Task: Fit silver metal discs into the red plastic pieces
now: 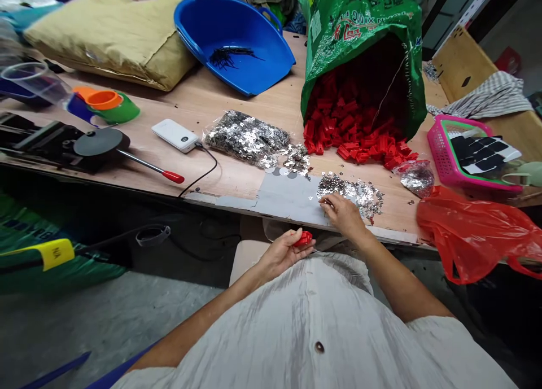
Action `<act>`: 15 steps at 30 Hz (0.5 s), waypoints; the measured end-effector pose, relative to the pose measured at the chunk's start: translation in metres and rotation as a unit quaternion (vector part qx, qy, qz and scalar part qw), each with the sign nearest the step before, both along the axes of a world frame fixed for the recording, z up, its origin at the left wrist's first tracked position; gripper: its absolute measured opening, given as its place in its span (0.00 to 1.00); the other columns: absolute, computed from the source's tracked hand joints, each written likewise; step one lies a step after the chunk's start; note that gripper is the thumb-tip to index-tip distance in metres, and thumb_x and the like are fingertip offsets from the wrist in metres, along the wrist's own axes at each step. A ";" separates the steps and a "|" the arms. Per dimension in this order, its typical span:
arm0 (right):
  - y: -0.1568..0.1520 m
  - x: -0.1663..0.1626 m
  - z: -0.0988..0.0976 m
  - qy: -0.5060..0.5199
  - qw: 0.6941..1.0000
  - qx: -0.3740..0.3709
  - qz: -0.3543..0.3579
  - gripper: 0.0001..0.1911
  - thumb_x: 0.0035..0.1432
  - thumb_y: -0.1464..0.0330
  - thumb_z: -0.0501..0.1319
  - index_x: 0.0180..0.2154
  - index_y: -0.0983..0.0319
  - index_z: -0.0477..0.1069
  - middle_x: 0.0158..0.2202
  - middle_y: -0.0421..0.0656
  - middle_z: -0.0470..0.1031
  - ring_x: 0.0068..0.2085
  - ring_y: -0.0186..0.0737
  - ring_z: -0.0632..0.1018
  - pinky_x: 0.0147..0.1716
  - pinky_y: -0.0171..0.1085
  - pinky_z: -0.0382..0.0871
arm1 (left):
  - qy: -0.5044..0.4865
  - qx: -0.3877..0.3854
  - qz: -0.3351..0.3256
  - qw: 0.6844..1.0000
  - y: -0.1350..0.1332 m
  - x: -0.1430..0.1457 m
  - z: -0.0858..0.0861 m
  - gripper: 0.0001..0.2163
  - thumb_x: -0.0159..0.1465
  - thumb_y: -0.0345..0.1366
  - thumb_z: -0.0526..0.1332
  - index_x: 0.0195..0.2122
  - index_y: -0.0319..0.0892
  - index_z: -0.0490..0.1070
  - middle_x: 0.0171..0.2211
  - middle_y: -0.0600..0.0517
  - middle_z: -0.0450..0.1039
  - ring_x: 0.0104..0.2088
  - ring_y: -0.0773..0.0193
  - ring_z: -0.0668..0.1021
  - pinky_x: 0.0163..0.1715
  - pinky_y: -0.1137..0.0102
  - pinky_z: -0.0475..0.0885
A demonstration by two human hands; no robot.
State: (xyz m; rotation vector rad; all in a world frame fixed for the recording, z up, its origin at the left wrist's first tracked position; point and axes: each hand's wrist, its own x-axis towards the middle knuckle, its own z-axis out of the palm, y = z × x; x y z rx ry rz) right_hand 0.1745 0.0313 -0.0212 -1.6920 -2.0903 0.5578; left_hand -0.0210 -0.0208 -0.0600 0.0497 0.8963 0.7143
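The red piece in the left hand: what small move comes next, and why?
Probably the right hand pinches one piece from the silver pile and carries it to the red piece in the left hand; its fingers rest on that pile.

Left hand [282,253] gripping red clip [303,239], right hand [344,214] touching silver pieces [353,189] on table [237,177]

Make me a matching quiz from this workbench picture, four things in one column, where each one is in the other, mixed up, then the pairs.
Things
1. red plastic piece
2. pile of silver bits
3. blue basin
4. pink basket

Places
A. at the right end of the table, beside the red plastic bag
B. under the fingertips of the right hand
C. on the far side, left of the green bag
D. pinched in the left hand

Pairs: 1-D, 2-B, 3-C, 4-A
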 end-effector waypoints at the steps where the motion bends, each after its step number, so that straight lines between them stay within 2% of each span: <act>1: 0.006 0.000 -0.001 -0.039 0.999 0.006 0.005 0.10 0.66 0.67 0.55 0.43 0.57 0.73 0.44 0.42 0.77 0.44 0.40 0.76 0.39 0.35 0.65 | 0.033 -0.024 0.003 0.999 0.001 0.000 -0.010 0.05 0.62 0.29 0.64 0.30 0.38 0.68 0.32 0.47 0.77 0.39 0.56 0.83 0.44 0.62 0.77; 4: 0.023 -0.007 -0.004 -0.121 0.992 0.004 0.025 0.09 0.65 0.68 0.55 0.43 0.57 0.74 0.45 0.43 0.76 0.45 0.41 0.76 0.40 0.35 0.65 | 0.087 -0.050 0.014 0.995 0.007 0.004 -0.031 0.03 0.63 0.27 0.62 0.32 0.38 0.68 0.32 0.47 0.77 0.35 0.60 0.82 0.43 0.64 0.77; 6: 0.033 -0.014 -0.004 -0.151 0.988 -0.004 0.037 0.09 0.65 0.67 0.56 0.44 0.57 0.74 0.45 0.44 0.76 0.46 0.41 0.75 0.40 0.36 0.65 | 0.099 -0.048 0.015 0.994 0.012 0.007 -0.037 0.03 0.62 0.25 0.61 0.34 0.37 0.69 0.34 0.46 0.77 0.33 0.61 0.82 0.43 0.64 0.77; 12: 0.053 -0.023 -0.004 -0.168 0.982 -0.033 0.080 0.07 0.63 0.67 0.58 0.42 0.58 0.74 0.43 0.45 0.76 0.45 0.44 0.75 0.40 0.37 0.65 | 0.107 -0.009 0.017 0.994 0.011 0.004 -0.032 0.13 0.55 0.25 0.69 0.38 0.40 0.68 0.36 0.48 0.77 0.34 0.60 0.82 0.43 0.62 0.77; 15: 0.054 -0.023 -0.006 -0.160 0.983 -0.033 0.087 0.06 0.62 0.68 0.59 0.41 0.59 0.72 0.43 0.47 0.75 0.45 0.45 0.74 0.39 0.38 0.65 | 0.137 0.048 -0.030 0.989 0.008 0.003 -0.023 0.15 0.51 0.29 0.72 0.38 0.40 0.69 0.36 0.48 0.77 0.33 0.62 0.82 0.38 0.67 0.77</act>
